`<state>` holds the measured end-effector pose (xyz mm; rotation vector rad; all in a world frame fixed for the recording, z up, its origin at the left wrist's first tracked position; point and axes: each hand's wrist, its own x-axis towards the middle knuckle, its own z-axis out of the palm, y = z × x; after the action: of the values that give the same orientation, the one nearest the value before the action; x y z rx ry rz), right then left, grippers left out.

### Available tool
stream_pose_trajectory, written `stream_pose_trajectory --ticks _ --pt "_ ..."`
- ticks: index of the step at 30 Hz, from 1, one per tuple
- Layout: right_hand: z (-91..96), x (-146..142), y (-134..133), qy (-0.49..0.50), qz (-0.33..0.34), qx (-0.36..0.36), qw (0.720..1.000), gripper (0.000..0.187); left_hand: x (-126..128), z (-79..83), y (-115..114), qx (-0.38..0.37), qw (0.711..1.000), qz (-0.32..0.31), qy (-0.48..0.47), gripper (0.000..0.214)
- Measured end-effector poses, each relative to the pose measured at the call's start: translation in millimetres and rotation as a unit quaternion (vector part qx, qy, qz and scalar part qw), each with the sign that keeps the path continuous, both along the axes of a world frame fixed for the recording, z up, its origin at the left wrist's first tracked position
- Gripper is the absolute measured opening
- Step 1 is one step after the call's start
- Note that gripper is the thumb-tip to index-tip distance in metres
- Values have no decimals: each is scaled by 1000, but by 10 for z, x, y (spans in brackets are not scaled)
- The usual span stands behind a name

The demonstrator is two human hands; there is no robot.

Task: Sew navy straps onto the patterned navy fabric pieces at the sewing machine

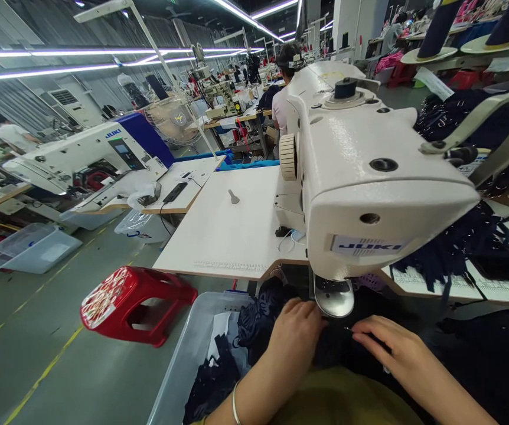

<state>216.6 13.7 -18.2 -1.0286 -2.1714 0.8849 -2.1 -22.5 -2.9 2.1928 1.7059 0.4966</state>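
Before the JUKI sewing machine (387,195), the left hand (296,330) curls downward, grip unclear. The right hand (387,339) pinches a small shiny piece (348,329).

Left hand (296,332), right hand (390,341) at dark fabric (336,348) — sewing machine (369,183) ahead.

Left hand (295,330), right hand (391,342), fingers (369,326) bent

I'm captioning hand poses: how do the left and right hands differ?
The left hand has its fingers curled under; the right hand holds its fingers straighter. A bracelet circles the left hand's arm, while none shows on the right hand's arm. Both are ungloved and beside dark fabric.
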Motion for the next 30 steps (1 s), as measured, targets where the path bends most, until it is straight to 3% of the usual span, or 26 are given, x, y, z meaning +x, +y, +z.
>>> stream_pose_trajectory --ticks 3,5,8,11,14,19,22,24,27,30 --pt "-79 12 43 22 -52 -155 986 24 -49 -26 16 -27 999 37 -25 16" --pt "-116 -13 39 56 -80 -241 966 28 -20 -13 -2 -55 997 1 -58 16" --pt "-171 -93 -19 136 -123 -306 934 34 97 -27 -26 -130 964 -19 -231 19" --pt "-219 -170 -82 208 -144 -316 915 32 195 -93 -15 -170 916 40 -362 20" --pt "-214 -191 -97 224 -135 -291 920 29 221 -143 2 -158 917 67 -361 15" --pt "-96 -182 -68 180 -29 -280 942 35 233 -137 -30 -147 931 63 -328 4" --pt "-104 -244 -113 229 -70 -322 916 29 266 -115 -65 -130 946 54 -291 3" --pt "-163 -293 -171 298 -128 -361 874 26 286 -101 -88 -109 956 56 -267 3" --pt "-263 -316 -241 367 -142 -410 823 26 294 -82 -119 -68 970 55 -228 5" --pt "-302 -273 -250 330 -136 -388 850 25 284 -64 -144 -16 981 38 -189 9"
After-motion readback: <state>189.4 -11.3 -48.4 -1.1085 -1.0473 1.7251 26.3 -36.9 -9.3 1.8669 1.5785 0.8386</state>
